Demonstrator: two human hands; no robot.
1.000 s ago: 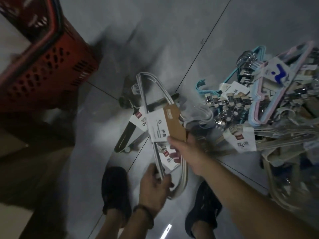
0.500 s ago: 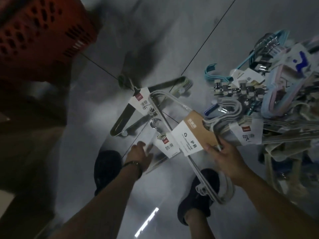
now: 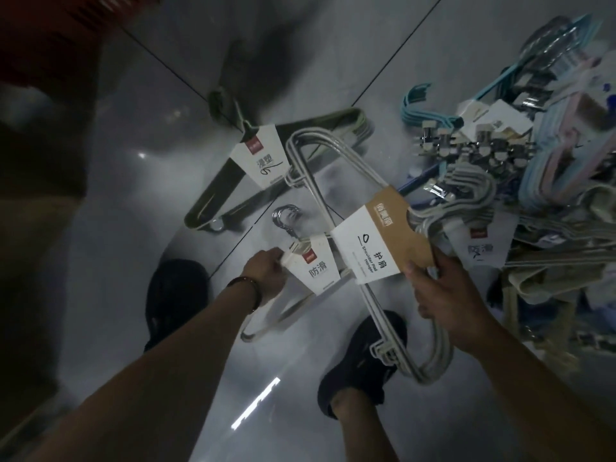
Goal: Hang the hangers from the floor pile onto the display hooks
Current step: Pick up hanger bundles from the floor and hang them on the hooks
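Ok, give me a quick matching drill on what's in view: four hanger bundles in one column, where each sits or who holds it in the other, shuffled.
Things:
1. grey bundle with brown-and-white label
2. cream bundle with white label
3. dark green bundle
4. blue bundle

States:
A. lying alone on the floor, untouched
B. gripped by the left hand
C. at the near edge of the big pile
D. held by the right hand

Pairs: 1-D, 2-B, 3-A, 4-C

Floor pile (image 3: 546,181), right: cut by frame edge, far hangers blurred, individual pieces indistinguishable. Red basket (image 3: 50,38), far left: mostly cropped, dim. Fine print on the brown-and-white card (image 3: 380,241): too small to read.
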